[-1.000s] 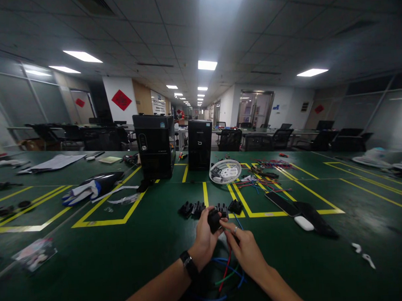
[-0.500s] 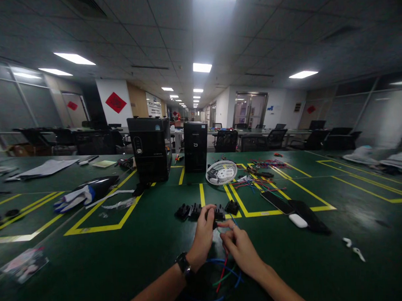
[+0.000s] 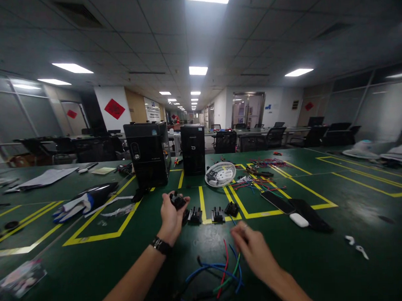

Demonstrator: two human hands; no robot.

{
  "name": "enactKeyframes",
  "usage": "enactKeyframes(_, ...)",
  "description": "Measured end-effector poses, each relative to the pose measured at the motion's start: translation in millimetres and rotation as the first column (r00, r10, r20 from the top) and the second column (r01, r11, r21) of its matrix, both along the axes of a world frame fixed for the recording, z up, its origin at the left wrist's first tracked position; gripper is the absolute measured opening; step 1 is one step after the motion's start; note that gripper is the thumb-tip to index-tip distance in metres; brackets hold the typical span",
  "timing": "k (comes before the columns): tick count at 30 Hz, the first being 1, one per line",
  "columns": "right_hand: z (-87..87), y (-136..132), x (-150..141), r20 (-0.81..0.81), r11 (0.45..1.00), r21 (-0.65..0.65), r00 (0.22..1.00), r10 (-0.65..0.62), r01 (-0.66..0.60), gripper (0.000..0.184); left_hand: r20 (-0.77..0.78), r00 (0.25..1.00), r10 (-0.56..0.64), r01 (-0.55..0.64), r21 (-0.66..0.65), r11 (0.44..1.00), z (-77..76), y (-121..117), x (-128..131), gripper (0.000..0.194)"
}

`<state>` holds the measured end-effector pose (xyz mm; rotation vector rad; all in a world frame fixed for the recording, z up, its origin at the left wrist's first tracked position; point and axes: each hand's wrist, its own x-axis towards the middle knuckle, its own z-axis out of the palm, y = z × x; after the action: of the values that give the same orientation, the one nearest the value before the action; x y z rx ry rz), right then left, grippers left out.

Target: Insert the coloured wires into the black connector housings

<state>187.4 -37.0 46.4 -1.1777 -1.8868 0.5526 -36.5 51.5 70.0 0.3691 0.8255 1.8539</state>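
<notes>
My left hand (image 3: 172, 214) is palm up with its fingers curled around a small black plastic block (image 3: 177, 200). My right hand (image 3: 253, 246) is in a pinch above the table, its fingertips near a short piece of blue wire (image 3: 233, 220); I cannot make out what is between them. Between my forearms lies a loose bundle of blue, red and green wires (image 3: 222, 267). Similar black blocks stand in a row ahead of my hands: one block (image 3: 194, 216) beside the left hand, another block (image 3: 218, 215) in the middle and a tilted block (image 3: 232, 208) at the right.
Two black computer towers (image 3: 149, 155) stand at the back. A white basket (image 3: 221, 174) and scattered wires (image 3: 262, 183) lie right of them. Phone (image 3: 276, 202), white case (image 3: 299, 220) and earbuds (image 3: 356, 246) are on the right; a glove (image 3: 75, 207) lies left.
My left hand has moved left and up, away from my right hand, and turned palm up with the black block. My right hand has shifted slightly right and down.
</notes>
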Motion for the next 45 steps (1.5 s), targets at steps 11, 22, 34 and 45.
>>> enactKeyframes(11,-5.2,20.4,6.8,0.108,0.976,0.206,0.993,0.049,-0.070,0.057,-0.421,0.644,-0.639,0.683,-0.059,0.728,-49.3,-40.0,93.6,0.039)
enactKeyframes(22,-44.6,117.2,89.6,0.403,0.998,0.016,0.913,-0.066,0.065,0.055,-0.814,-0.581,0.001,0.412,-0.293,0.863,-29.6,31.9,-51.8,0.061)
enactKeyframes(34,-45.7,150.4,55.0,0.391,0.982,-0.005,0.903,0.175,-0.188,0.039,-0.810,-0.585,0.046,0.387,-0.229,0.893,-61.1,50.2,-38.6,0.057)
enactKeyframes(45,-24.6,121.3,48.3,0.514,0.987,0.110,0.856,0.046,-0.120,0.061,-0.813,-0.577,0.072,0.342,-0.161,0.926,-60.8,42.1,-33.9,0.060)
